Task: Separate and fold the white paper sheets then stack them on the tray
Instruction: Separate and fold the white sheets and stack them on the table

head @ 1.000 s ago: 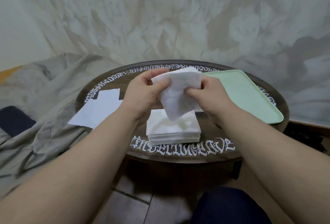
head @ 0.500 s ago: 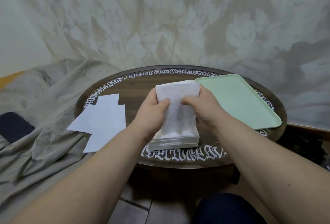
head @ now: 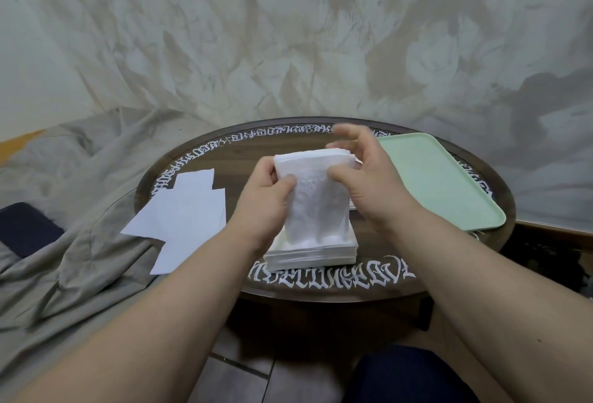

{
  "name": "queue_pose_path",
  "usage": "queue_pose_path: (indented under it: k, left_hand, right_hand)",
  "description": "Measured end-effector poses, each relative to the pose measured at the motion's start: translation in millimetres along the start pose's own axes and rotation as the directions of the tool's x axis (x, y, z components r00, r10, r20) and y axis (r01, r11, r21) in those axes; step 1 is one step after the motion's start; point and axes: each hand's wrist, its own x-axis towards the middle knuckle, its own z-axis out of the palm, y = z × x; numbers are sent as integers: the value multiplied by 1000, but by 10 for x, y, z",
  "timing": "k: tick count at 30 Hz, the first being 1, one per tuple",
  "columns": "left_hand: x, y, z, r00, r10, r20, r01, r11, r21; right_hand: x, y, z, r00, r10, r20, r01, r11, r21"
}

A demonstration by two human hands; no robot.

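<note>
I hold a bunch of white paper sheets (head: 316, 200) upright above a flat stack of white sheets (head: 311, 253) near the table's front edge. My left hand (head: 268, 202) pinches the bunch's left side with thumb in front. My right hand (head: 364, 178) has its thumb on the front of the bunch, while its fingers are lifted and blurred behind the top edge. The light green tray (head: 439, 187) lies to the right with nothing on it.
The round dark table (head: 378, 287) has white lettering along its rim. Flat white sheets (head: 183, 213) lie on its left, overhanging the edge onto grey cloth (head: 70, 242). A dark object (head: 25, 226) sits at far left. My knee (head: 407, 373) is below the table.
The bunch of sheets has stayed upright over the stack. My right hand's fingers have lifted off the back of the bunch and spread. The left hand keeps its pinch.
</note>
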Motion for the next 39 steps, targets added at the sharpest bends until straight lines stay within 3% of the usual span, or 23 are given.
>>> queue_pose_path:
  k: [4, 7, 14, 17, 19, 21, 24, 27, 30, 33, 35, 39]
  left_hand:
    - [-37, 16, 65, 998, -36, 57, 36, 999, -3]
    - [-49, 40, 84, 997, -34, 70, 35, 999, -2]
    - [-101, 31, 128, 996, -48, 73, 44, 998, 52]
    - [-71, 63, 120, 998, -55, -35, 53, 997, -53]
    - [-44, 126, 83, 994, -79, -70, 65, 981, -184]
    - [-19, 167, 29, 995, -66, -73, 48, 975, -218]
    - [20, 186, -108, 997, 34, -75, -34, 999, 1]
    - [24, 274, -209, 987, 158, 35, -162, 960, 227]
    - [84, 346, -263, 986, 101, 135, -137, 948, 287]
    - [128, 321, -348, 989, 0, 146, -64, 901, 429]
    - [119, 255, -392, 995, -55, 88, 17, 926, 377]
    - [90, 64, -430, 973, -226, -40, 229, 956, 184]
  right_hand:
    - [-94, 24, 56, 965, -235, 112, 256, 937, -239]
    - [-97, 48, 59, 954, -274, 117, 298, 903, -309]
    - [-105, 16, 87, 995, -87, 55, 96, 977, -191]
    - [-97, 79, 15, 996, 72, 60, -61, 985, -163]
    - [-91, 140, -83, 961, 238, 139, -208, 957, -201]
    - [-91, 171, -153, 926, 317, 205, -233, 907, -351]
    - [-62, 116, -169, 949, 240, 204, -151, 916, -372]
    - [13, -7, -191, 965, 141, 222, -39, 912, -407]
    - [69, -121, -208, 963, 58, 263, 73, 884, -462]
    - [101, -166, -241, 966, 18, 258, 103, 888, -447]
    - [103, -146, -291, 970, 89, 227, 6, 922, -386]
    - [60, 33, -349, 909, 361, 208, -335, 931, -147]
